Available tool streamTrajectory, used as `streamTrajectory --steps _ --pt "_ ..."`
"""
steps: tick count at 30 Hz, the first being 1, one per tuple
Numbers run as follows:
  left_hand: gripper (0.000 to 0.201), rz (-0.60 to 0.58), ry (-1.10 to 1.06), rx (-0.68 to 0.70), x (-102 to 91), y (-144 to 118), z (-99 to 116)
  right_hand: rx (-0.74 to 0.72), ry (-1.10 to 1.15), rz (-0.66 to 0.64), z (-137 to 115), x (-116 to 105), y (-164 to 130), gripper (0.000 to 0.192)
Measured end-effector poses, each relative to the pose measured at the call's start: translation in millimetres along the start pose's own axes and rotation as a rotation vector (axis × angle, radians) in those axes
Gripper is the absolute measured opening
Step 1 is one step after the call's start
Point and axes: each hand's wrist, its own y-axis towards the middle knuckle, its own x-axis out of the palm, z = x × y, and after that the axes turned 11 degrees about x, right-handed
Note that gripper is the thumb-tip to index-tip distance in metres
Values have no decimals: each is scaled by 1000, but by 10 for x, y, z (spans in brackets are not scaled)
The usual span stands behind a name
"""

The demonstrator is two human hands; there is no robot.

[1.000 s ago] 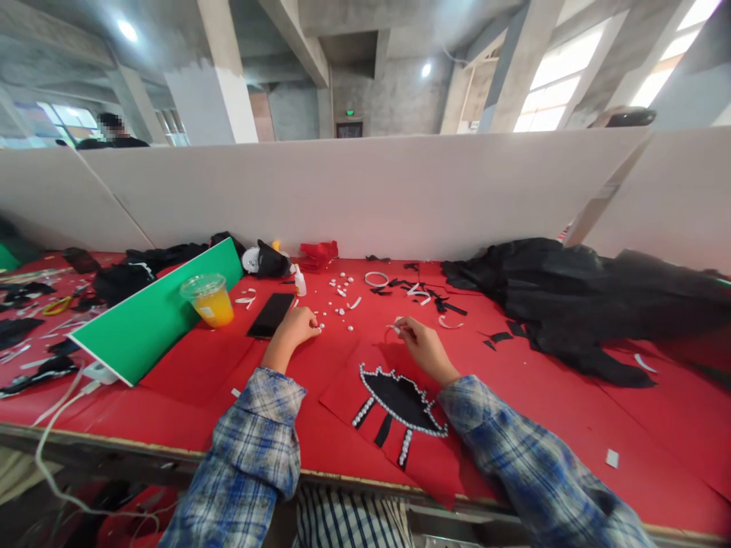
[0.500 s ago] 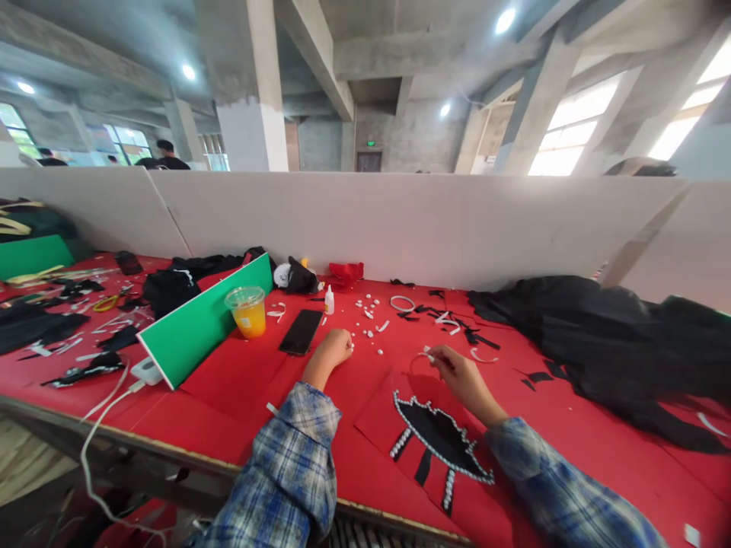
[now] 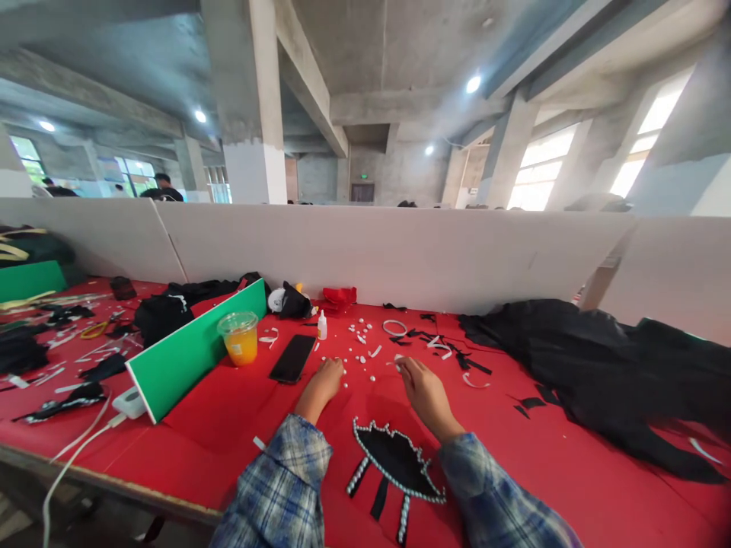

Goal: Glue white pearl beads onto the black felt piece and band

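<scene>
My left hand (image 3: 327,378) rests on the red table (image 3: 571,457) with fingers curled beside several small white beads (image 3: 359,358). My right hand (image 3: 421,385) pinches a small white piece at its fingertips, just beyond a black fabric cutout (image 3: 397,462) edged with pearl trim that lies on red felt in front of me. A black phone (image 3: 293,358) lies left of my left hand. A small white glue bottle (image 3: 322,326) stands behind it.
A plastic cup of orange drink (image 3: 241,338) stands beside a green board (image 3: 194,347). A heap of black cloth (image 3: 599,373) covers the right of the table. White strips and black scraps (image 3: 442,346) lie beyond my hands. White partitions (image 3: 400,251) wall the back. People sit far left.
The camera has tilted upward, showing more ceiling. My two hands have come closer together over the beads; my right hand still pinches the small white piece.
</scene>
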Motion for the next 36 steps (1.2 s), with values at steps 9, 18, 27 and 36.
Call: streamTrajectory --steps 9,18,27,36 --pt "24 193 -357 151 -62 110 322 -1 45 -45 -19 44 -108 20" --pt "23 434 -651 147 284 177 305 -66 -259 -86 -20 145 -126 18" --pt "28 402 -567 215 330 147 374 -27 -263 -87 16 170 -117 14" --pt "28 402 -529 235 434 134 392 30 -241 -64 -6 222 -129 14"
